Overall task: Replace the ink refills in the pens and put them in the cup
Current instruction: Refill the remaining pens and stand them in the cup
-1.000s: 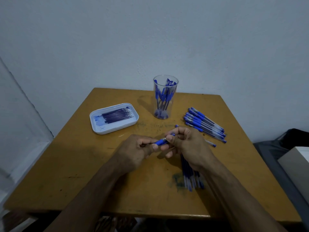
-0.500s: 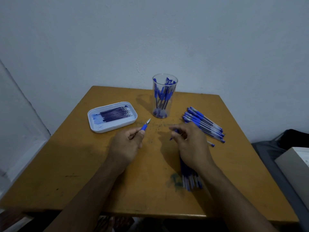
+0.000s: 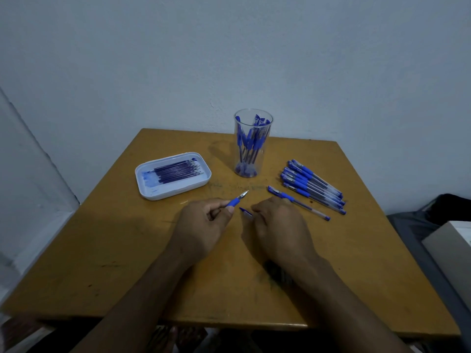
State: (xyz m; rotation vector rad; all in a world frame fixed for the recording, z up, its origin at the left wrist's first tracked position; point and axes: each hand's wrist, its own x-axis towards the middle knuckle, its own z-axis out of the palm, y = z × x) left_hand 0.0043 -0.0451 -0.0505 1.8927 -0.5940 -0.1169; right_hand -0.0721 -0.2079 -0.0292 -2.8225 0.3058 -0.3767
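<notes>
My left hand (image 3: 204, 228) is shut on a blue pen (image 3: 238, 198), its metal tip pointing up and right toward the cup. My right hand (image 3: 277, 230) is closed on a blue cap (image 3: 246, 212) that sticks out at its left side, just below the pen's tip. A clear cup (image 3: 252, 146) holding several blue pens stands at the back middle of the table. A white tray (image 3: 173, 175) of dark ink refills lies to the left. One pen (image 3: 298, 202) lies loose beside my right hand.
A row of several blue pens (image 3: 313, 186) lies at the right of the wooden table (image 3: 102, 250). More pens (image 3: 280, 273) are mostly hidden under my right forearm. A dark bag and a grey box (image 3: 453, 248) stand off the table's right edge.
My hands came apart from the pen held between them. The left hand carried the pen left with its tip up; the right hand holds the cap and now moves back toward the tip.
</notes>
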